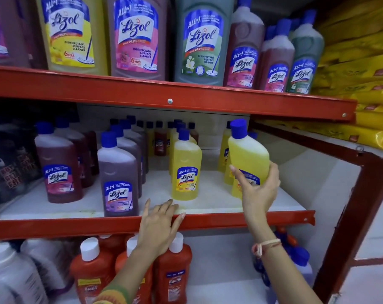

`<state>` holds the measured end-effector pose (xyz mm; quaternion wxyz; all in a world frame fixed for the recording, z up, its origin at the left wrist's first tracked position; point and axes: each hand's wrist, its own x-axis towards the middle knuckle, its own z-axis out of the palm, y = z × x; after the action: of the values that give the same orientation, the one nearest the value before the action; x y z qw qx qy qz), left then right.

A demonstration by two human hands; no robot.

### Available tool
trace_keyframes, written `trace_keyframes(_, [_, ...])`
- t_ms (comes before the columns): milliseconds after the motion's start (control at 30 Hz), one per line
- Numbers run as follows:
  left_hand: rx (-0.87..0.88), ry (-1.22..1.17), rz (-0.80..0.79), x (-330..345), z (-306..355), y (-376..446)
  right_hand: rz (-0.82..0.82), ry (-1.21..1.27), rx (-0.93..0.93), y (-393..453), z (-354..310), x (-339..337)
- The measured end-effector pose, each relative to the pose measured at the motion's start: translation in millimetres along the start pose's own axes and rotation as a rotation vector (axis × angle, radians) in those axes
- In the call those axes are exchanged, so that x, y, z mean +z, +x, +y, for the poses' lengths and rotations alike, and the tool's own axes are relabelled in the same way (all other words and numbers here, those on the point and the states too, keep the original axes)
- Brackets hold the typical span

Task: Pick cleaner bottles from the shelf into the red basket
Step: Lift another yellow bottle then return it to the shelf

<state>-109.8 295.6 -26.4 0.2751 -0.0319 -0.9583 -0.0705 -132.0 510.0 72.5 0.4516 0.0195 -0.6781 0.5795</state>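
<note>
My right hand [259, 189] grips a yellow Lizol cleaner bottle [247, 152] with a blue cap, lifted and tilted left above the middle shelf [54, 207]. My left hand [158, 224] rests open, fingers spread, on the shelf's red front edge [65, 226]. Just beyond its fingertips another yellow Lizol bottle [186, 165] stands upright. To the left stand a purple Lizol bottle [118, 178] and a maroon one [57, 165], with more rows behind. The red basket is not in view.
Large Lizol bottles [135, 36] fill the top shelf. Orange Bactin bottles [173, 273] and white jugs [13, 275] stand on the bottom shelf under my arms. Yellow packets [361, 69] are stacked at right. A red upright post [348, 227] frames the right side.
</note>
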Motion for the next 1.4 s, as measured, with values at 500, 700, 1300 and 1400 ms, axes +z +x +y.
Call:
trace_keyframes(500, [0.000, 0.003, -0.033, -1.9, -2.6, -1.2, -0.319, 0.482, 0.128, 2.6, -22.2, -19.9])
trace_keyframes(700, [0.019, -0.014, -0.024, 2.7, -5.3, -0.1, -0.518, 0.879, 0.433, 14.1, 6.9, -7.6])
trace_keyframes(1300, [0.035, -0.021, -0.048, 1.8, -2.6, 1.7, -0.665, 0.370, 0.479, 87.4, 75.3, -45.1])
trace_keyframes(1400, [0.033, -0.021, -0.038, 2.6, -3.0, 1.0, -0.686, 0.318, 0.492, 85.3, 86.3, -48.4])
